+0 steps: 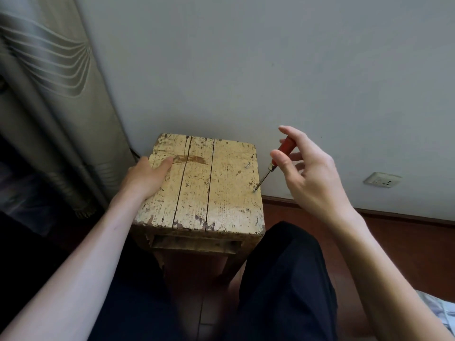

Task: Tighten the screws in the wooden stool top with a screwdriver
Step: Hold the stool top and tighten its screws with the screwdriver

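Between the knees, bracing the wooden stool top (197, 188) with the left hand (147, 175), wrapped over its left edge, thumb flat on the cracked, flaking surface. Just beyond, pinching the red handle of the screwdriver (270, 167) loosely in the right hand (310, 173), index lifted; tip seated in the screw (254, 190) near the right edge, shaft tilted. Probably light, stiff, apt to slip from the head: best gripped at the handle, pressed down. Farther back, another screw (247, 165) standing proud. Behind, reddish floor, grey wall, socket (382, 179), curtain (49, 94) at left.
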`<state>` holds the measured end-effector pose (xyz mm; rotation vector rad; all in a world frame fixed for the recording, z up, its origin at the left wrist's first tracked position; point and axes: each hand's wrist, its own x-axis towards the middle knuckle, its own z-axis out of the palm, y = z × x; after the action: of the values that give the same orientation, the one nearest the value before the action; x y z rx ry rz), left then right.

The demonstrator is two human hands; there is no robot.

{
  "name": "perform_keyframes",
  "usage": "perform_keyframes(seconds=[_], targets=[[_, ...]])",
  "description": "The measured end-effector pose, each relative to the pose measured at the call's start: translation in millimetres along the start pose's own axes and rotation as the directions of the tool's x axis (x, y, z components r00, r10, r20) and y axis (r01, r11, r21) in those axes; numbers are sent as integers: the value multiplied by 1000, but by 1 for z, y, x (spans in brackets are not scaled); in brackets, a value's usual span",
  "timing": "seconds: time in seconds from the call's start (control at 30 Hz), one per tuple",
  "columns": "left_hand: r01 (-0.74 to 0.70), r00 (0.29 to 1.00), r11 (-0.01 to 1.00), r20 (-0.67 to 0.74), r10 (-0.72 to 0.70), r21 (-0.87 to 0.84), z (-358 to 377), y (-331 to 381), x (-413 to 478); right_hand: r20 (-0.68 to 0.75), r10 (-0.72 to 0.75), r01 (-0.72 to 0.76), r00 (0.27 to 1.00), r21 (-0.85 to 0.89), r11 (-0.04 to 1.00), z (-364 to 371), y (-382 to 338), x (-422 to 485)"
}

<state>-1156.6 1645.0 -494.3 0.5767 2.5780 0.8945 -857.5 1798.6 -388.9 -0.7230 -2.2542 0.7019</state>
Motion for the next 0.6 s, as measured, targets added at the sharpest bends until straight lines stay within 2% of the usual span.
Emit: perform_keyframes(seconds=[0.07,0.27,0.5,0.6], targets=[[0,1000,1000,2,0,-8,-1,-1,0,107,26,-35,994,82,996,-10,6,2],[2,1000,1000,7,-2,-18,-1,-1,3,212,-40,-35,976,340,940,-22,13,9],[8,1000,1000,6,-8,-8,-1,-1,6,117,-67,20,991,366,931,-11,14,8],[11,1000,1000,2,-11,-6,-1,0,6,14,-35,29,999,333,943,-3,12,7]])
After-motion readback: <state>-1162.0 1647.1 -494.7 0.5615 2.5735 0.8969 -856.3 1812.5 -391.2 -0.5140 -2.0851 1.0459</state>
